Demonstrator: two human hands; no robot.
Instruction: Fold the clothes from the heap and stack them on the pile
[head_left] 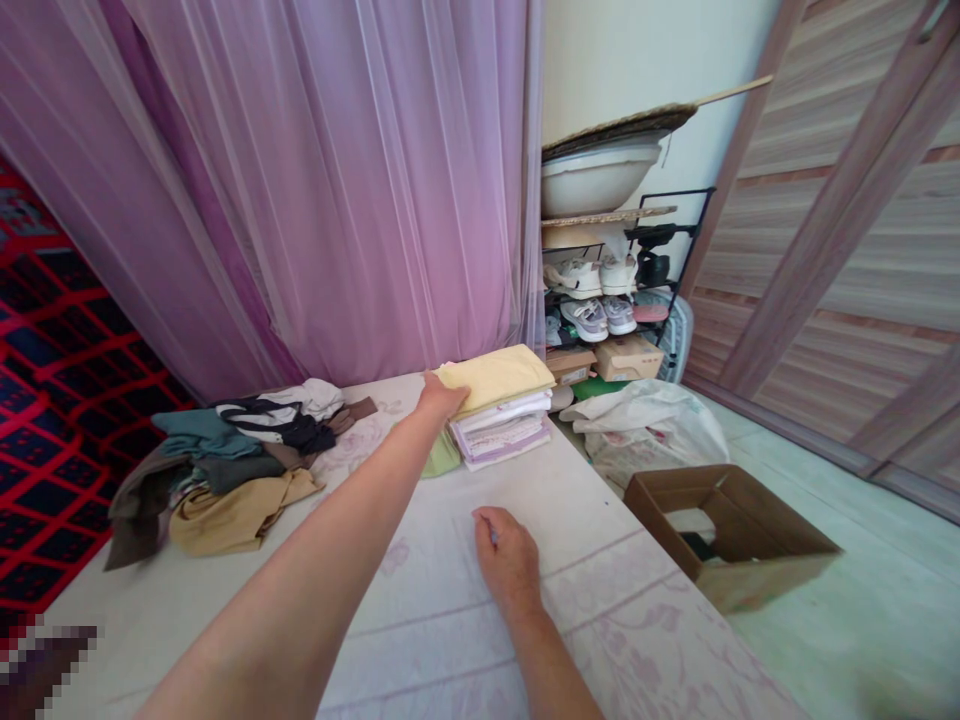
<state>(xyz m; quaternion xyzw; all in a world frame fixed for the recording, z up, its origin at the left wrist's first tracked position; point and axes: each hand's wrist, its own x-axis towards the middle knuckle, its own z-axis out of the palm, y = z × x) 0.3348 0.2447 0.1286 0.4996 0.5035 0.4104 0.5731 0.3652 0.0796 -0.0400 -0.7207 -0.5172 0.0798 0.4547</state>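
Note:
My left hand reaches to the near-left corner of a folded yellow cloth, its thumb along the front edge. The far fingers are hidden, but the hand appears closed on that corner. The yellow cloth tops a stack of folded white and lilac cloths. A light green cloth pokes out at the left of the stack, partly behind my forearm. Nearer to me, my right hand rests over the patterned bed cover, fingers loosely curled together, with nothing visible in them.
Loose clothes lie heaped on the left: a tan garment, a teal one and others. An open cardboard box stands on the floor beyond the right edge, near a plastic bag and a shoe rack. A purple curtain hangs behind.

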